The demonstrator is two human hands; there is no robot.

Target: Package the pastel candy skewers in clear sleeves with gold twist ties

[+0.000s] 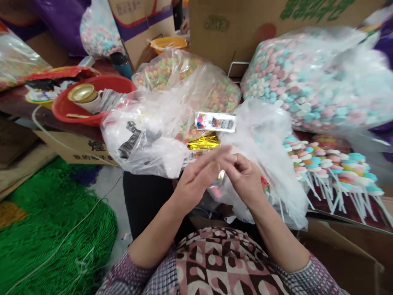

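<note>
My left hand (pixel 195 178) and my right hand (pixel 247 178) meet above my lap. The left fingers point forward, pressed together with the thumb against them and slightly blurred. On the right, thumb and fingertips are pinched close to the left fingers. Whatever is between the fingers is hidden. Just below them shows part of a clear wrapping (pixel 217 190) with pink inside, partly covered by the hands. Beyond the fingertips lies a bundle of shiny gold twist ties (pixel 204 142). Behind it rests a white printed stack of cards (pixel 215 122).
Plastic bags of colourful ring-shaped candy (pixel 221 96) lie ahead. Right of them sit a big bag of pastel candies (pixel 276 82) and candy skewers on white sticks (pixel 353 172). A red basin (pixel 69 112) holds bowls at left. Green stringy material (pixel 61 237) covers the lower left.
</note>
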